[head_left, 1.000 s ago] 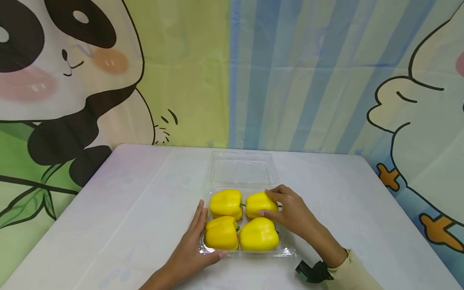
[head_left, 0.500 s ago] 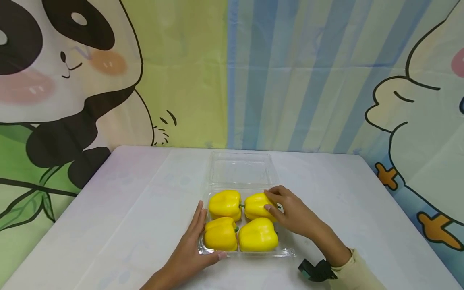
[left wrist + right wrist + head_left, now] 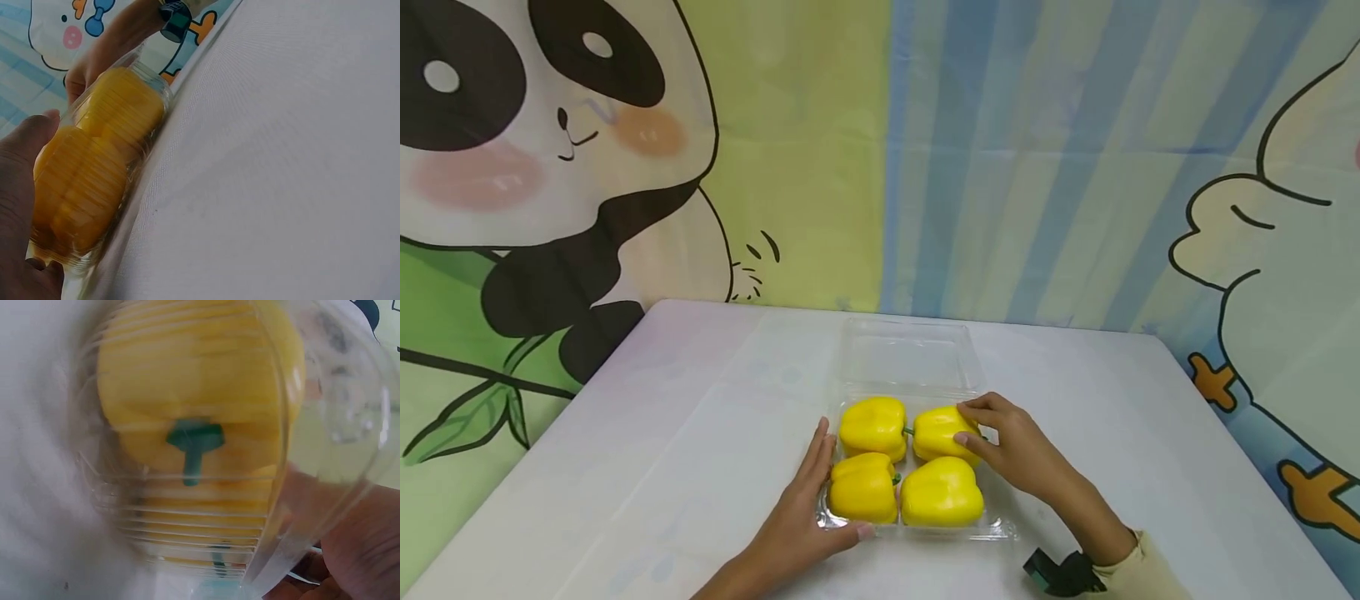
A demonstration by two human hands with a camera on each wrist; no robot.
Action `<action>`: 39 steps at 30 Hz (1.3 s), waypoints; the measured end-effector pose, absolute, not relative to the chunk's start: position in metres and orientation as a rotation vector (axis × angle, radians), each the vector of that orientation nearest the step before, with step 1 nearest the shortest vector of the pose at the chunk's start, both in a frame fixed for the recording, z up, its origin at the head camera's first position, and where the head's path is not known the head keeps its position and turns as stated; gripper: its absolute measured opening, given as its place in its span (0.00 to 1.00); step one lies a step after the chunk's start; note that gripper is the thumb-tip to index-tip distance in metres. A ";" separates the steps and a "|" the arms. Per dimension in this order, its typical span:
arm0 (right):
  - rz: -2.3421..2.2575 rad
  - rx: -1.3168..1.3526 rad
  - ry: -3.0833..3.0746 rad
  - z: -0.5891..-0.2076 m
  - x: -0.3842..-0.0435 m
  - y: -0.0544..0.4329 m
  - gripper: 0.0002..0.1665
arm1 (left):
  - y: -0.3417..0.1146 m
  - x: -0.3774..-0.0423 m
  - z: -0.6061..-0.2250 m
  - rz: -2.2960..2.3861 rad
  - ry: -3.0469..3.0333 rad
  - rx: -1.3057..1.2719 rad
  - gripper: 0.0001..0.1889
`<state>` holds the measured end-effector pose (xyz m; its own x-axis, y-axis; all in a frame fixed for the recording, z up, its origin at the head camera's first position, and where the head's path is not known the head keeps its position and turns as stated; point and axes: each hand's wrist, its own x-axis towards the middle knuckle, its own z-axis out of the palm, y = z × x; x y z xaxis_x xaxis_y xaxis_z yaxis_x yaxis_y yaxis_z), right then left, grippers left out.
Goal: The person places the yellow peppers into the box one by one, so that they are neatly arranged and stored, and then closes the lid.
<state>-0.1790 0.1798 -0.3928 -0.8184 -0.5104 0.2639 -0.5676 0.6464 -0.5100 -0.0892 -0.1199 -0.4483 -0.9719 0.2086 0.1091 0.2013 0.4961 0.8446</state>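
Observation:
Several yellow bell peppers lie in a clear plastic box (image 3: 951,535) on the table. My right hand (image 3: 1018,442) pinches the back right bell pepper (image 3: 938,433) with its thumb and fingers from the right, the pepper sitting inside the box. My left hand (image 3: 801,508) rests at the front left corner of the box, its straight fingers along the left wall and its thumb on the front edge, next to the front left bell pepper (image 3: 861,490). In the right wrist view, a green stem (image 3: 195,447) shows through the ribbed side wall.
The box's hinged clear lid (image 3: 910,357) lies folded back behind the peppers. A white cloth covers the table (image 3: 685,433). Behind it hangs a printed curtain (image 3: 805,150) with cartoon animals. A black device (image 3: 1063,575) sits at the right wrist.
My right thumb has shifted slightly up along the back right bell pepper. My left hand stays at the corner of the box, and the head view has swung a little.

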 end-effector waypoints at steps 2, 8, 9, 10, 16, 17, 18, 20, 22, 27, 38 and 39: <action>0.897 0.907 -2.765 -0.392 -0.179 0.181 0.27 | -0.119 -0.090 -0.449 1.519 2.708 0.369 0.64; 0.892 0.889 -2.812 -0.392 -0.181 0.182 0.28 | -0.120 -0.091 -0.453 1.510 2.748 0.401 0.63; 0.894 0.885 -2.816 -0.392 -0.181 0.182 0.28 | -0.120 -0.091 -0.454 1.510 2.752 0.405 0.63; 0.896 0.885 -2.818 -0.392 -0.182 0.182 0.28 | -0.120 -0.090 -0.454 1.513 2.757 0.405 0.63; 0.944 0.882 -2.799 -0.394 -0.183 0.182 0.28 | -0.122 -0.090 -0.457 1.542 2.756 0.434 0.62; 0.956 0.876 -2.793 -0.395 -0.183 0.182 0.27 | -0.122 -0.090 -0.456 1.546 2.751 0.443 0.62; 0.969 0.867 -2.789 -0.395 -0.183 0.183 0.27 | -0.122 -0.090 -0.456 1.546 2.747 0.448 0.62; 0.991 0.846 -2.782 -0.396 -0.182 0.184 0.27 | -0.121 -0.090 -0.455 1.542 2.740 0.446 0.62; 1.034 0.829 -2.778 -0.396 -0.182 0.184 0.29 | -0.121 -0.090 -0.454 1.536 2.735 0.436 0.62; 1.167 0.808 -2.754 -0.394 -0.182 0.185 0.33 | -0.120 -0.090 -0.451 1.533 2.732 0.424 0.63; 1.269 0.727 -2.525 -0.391 -0.190 0.192 0.20 | -0.120 -0.092 -0.452 1.526 2.748 0.445 0.63; 1.295 0.710 -2.489 -0.392 -0.193 0.192 0.19 | -0.121 -0.092 -0.452 1.525 2.748 0.441 0.63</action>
